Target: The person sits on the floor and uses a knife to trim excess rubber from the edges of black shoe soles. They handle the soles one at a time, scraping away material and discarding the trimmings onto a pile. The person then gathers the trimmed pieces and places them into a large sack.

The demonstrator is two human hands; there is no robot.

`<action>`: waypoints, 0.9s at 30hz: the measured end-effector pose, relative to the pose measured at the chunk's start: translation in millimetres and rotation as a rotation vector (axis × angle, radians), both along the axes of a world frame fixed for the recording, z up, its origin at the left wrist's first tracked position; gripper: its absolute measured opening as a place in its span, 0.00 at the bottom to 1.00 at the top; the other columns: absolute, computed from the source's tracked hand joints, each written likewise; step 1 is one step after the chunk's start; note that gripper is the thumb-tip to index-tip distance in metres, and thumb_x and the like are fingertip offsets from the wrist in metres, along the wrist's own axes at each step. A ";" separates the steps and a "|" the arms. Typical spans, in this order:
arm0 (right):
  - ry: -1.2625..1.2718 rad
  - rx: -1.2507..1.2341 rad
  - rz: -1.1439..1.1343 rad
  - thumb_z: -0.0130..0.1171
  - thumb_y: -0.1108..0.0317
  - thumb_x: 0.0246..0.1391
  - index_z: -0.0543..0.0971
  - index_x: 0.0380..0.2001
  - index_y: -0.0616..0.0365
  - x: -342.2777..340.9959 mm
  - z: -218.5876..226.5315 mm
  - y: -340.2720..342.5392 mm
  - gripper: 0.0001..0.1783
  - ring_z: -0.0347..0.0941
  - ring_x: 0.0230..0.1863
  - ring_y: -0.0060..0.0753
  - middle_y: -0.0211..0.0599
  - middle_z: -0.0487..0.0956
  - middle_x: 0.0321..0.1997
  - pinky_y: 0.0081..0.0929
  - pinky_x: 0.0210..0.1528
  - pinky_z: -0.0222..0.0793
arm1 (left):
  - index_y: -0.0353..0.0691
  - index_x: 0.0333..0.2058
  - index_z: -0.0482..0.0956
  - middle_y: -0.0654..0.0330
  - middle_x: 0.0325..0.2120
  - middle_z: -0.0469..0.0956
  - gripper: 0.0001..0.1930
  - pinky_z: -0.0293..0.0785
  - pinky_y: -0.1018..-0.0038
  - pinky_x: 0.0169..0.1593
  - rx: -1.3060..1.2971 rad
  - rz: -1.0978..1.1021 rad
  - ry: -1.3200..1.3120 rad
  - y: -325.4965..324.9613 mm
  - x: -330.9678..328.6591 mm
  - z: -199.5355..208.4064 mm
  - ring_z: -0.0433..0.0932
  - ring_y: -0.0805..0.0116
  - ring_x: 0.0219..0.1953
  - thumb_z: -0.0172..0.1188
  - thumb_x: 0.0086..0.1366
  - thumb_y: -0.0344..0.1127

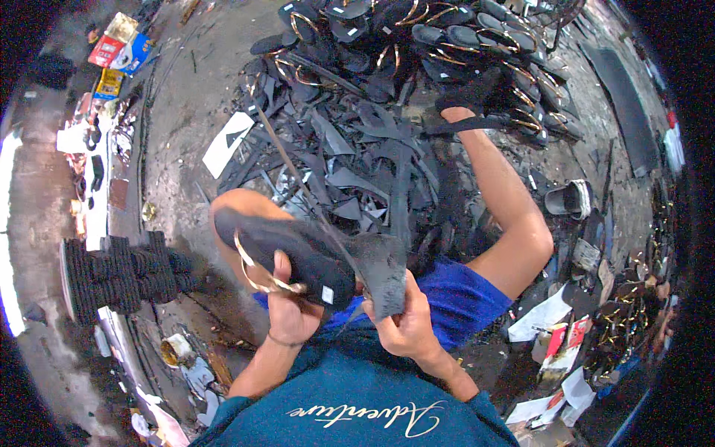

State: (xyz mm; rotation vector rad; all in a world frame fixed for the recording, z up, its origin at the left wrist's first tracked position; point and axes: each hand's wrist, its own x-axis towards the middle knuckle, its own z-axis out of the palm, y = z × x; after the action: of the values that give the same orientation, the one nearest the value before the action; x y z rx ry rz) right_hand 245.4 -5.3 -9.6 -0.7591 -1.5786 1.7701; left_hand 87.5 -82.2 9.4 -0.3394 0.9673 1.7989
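My left hand [294, 313] is closed round a black thong sandal [298, 257] with gold-coloured straps and a small white label near one end. Its thumb lies up by the straps. Close on the right, my right hand [406, 320] pinches a dark grey, rough-surfaced piece of rubber sheet [378, 272], which stands against the sandal's edge. A long, thin brownish strip [287, 156] slants from the scrap heap down to the sandal and the rubber piece. Whether its lower end touches them, I cannot tell.
Dark offcuts [365, 160] are heaped between my legs. Beyond them lies a large pile of black sandals [454, 45]. Stacked dark soles [126, 272] stand at left. White sheets [540, 313], gold-coloured straps [618, 320] and a loose sandal [566, 200] lie at right.
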 end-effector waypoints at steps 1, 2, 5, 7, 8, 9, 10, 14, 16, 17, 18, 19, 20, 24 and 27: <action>-0.122 0.009 -0.015 0.63 0.74 0.54 0.71 0.51 0.61 7.1 0.9 0.4 0.21 0.71 0.24 0.17 0.30 0.78 0.29 0.19 0.27 0.68 | 0.40 0.54 0.72 0.56 0.49 0.79 0.24 0.76 0.60 0.55 0.023 -0.002 0.034 14.4 -2.1 -2.0 0.79 0.57 0.48 0.54 0.69 0.52; -0.243 0.018 -0.031 0.64 0.72 0.53 0.73 0.50 0.60 16.2 3.8 -1.6 0.21 0.73 0.25 0.20 0.33 0.78 0.28 0.21 0.29 0.70 | 0.41 0.52 0.74 0.58 0.47 0.80 0.23 0.77 0.61 0.53 -0.006 0.001 0.055 22.8 -6.5 -9.8 0.80 0.60 0.47 0.55 0.68 0.52; -0.484 0.190 -0.018 0.68 0.69 0.50 0.80 0.44 0.59 60.0 9.7 -13.3 0.17 0.77 0.25 0.28 0.39 0.82 0.33 0.25 0.30 0.74 | 0.40 0.49 0.76 0.58 0.43 0.82 0.21 0.79 0.63 0.51 -0.009 -0.014 0.031 25.3 -18.3 -10.8 0.82 0.62 0.44 0.60 0.66 0.49; -0.541 0.201 0.034 0.68 0.68 0.49 0.82 0.43 0.58 92.1 11.6 -28.5 0.16 0.78 0.26 0.31 0.40 0.84 0.36 0.27 0.30 0.75 | 0.39 0.50 0.76 0.58 0.43 0.82 0.20 0.79 0.64 0.50 -0.059 0.015 0.033 20.9 -15.6 -3.2 0.82 0.63 0.43 0.60 0.66 0.47; -0.537 0.214 0.014 0.69 0.69 0.49 0.82 0.43 0.58 94.8 10.8 -29.9 0.16 0.78 0.26 0.31 0.39 0.84 0.36 0.27 0.31 0.76 | 0.39 0.50 0.76 0.58 0.43 0.82 0.19 0.79 0.63 0.50 -0.096 0.000 0.068 13.2 -14.0 -7.9 0.82 0.63 0.43 0.60 0.67 0.45; -0.537 0.233 -0.011 0.69 0.69 0.49 0.82 0.43 0.58 94.2 9.7 -28.8 0.16 0.79 0.26 0.32 0.39 0.84 0.36 0.28 0.31 0.76 | 0.39 0.51 0.76 0.58 0.43 0.82 0.19 0.79 0.63 0.50 -0.126 -0.019 0.100 5.6 -12.2 -15.3 0.82 0.63 0.43 0.59 0.67 0.44; -0.566 0.217 0.008 0.68 0.69 0.49 0.82 0.43 0.58 89.4 15.6 -24.6 0.16 0.79 0.26 0.32 0.39 0.84 0.35 0.28 0.32 0.76 | 0.38 0.51 0.75 0.58 0.44 0.81 0.17 0.78 0.63 0.51 -0.105 0.032 0.106 -8.5 -11.4 -30.8 0.81 0.62 0.45 0.59 0.67 0.39; -0.554 0.081 0.080 0.65 0.68 0.51 0.81 0.43 0.57 54.9 18.2 -21.0 0.15 0.81 0.29 0.36 0.42 0.83 0.35 0.30 0.33 0.77 | 0.37 0.53 0.72 0.58 0.45 0.79 0.19 0.78 0.66 0.51 -0.135 -0.107 0.210 -27.6 -7.9 -31.8 0.80 0.62 0.45 0.61 0.65 0.35; -0.497 0.114 0.082 0.64 0.70 0.50 0.81 0.44 0.57 36.6 7.1 -21.1 0.16 0.81 0.31 0.39 0.43 0.83 0.35 0.32 0.34 0.77 | 0.36 0.55 0.70 0.57 0.45 0.79 0.22 0.79 0.65 0.50 -0.146 -0.150 0.228 -33.9 -9.4 -26.3 0.80 0.62 0.45 0.62 0.64 0.35; -0.467 0.129 0.085 0.64 0.70 0.50 0.80 0.45 0.57 28.5 1.5 -20.5 0.16 0.81 0.31 0.41 0.43 0.82 0.34 0.33 0.35 0.77 | 0.36 0.55 0.70 0.57 0.45 0.79 0.23 0.79 0.65 0.50 -0.165 -0.176 0.252 -41.7 -11.9 -28.4 0.80 0.62 0.46 0.63 0.63 0.35; -0.429 0.082 0.156 0.63 0.73 0.47 0.79 0.47 0.57 20.0 -0.6 -16.7 0.19 0.80 0.35 0.47 0.45 0.82 0.36 0.36 0.38 0.77 | 0.35 0.55 0.70 0.57 0.46 0.79 0.23 0.79 0.65 0.51 -0.158 -0.196 0.261 -49.2 -14.6 -29.0 0.80 0.62 0.46 0.63 0.64 0.35; -0.402 0.093 0.187 0.63 0.73 0.47 0.79 0.47 0.58 12.7 0.6 -10.2 0.20 0.80 0.36 0.47 0.46 0.82 0.37 0.36 0.39 0.77 | 0.35 0.55 0.69 0.57 0.46 0.79 0.23 0.79 0.65 0.51 -0.146 -0.222 0.272 -55.0 -18.0 -29.8 0.80 0.62 0.47 0.62 0.64 0.35; -0.375 0.103 0.218 0.63 0.73 0.47 0.79 0.47 0.58 6.0 4.7 -3.0 0.21 0.80 0.36 0.48 0.46 0.82 0.38 0.36 0.40 0.77 | 0.35 0.56 0.69 0.56 0.47 0.78 0.23 0.79 0.65 0.51 -0.133 -0.248 0.284 -59.8 -21.7 -31.3 0.80 0.62 0.47 0.62 0.64 0.35; -0.423 0.169 0.223 0.63 0.73 0.46 0.78 0.49 0.58 7.5 3.1 -19.5 0.23 0.80 0.40 0.48 0.47 0.82 0.42 0.37 0.43 0.78 | 0.35 0.56 0.69 0.56 0.48 0.78 0.22 0.78 0.64 0.52 -0.159 -0.170 0.276 -63.7 -25.0 -38.0 0.80 0.61 0.48 0.59 0.67 0.37; -0.492 0.163 0.201 0.62 0.73 0.48 0.78 0.49 0.58 30.1 6.3 -27.0 0.21 0.81 0.41 0.46 0.46 0.82 0.41 0.36 0.44 0.78 | 0.36 0.56 0.71 0.56 0.48 0.78 0.21 0.77 0.64 0.53 -0.261 -0.067 0.268 -59.0 -25.5 -32.6 0.79 0.61 0.48 0.58 0.67 0.38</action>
State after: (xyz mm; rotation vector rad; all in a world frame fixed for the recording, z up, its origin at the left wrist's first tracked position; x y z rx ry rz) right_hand 275.5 -32.3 -3.3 -1.0407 -2.1587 1.6411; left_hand 62.1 -141.1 -23.2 -0.2270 1.3924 1.6864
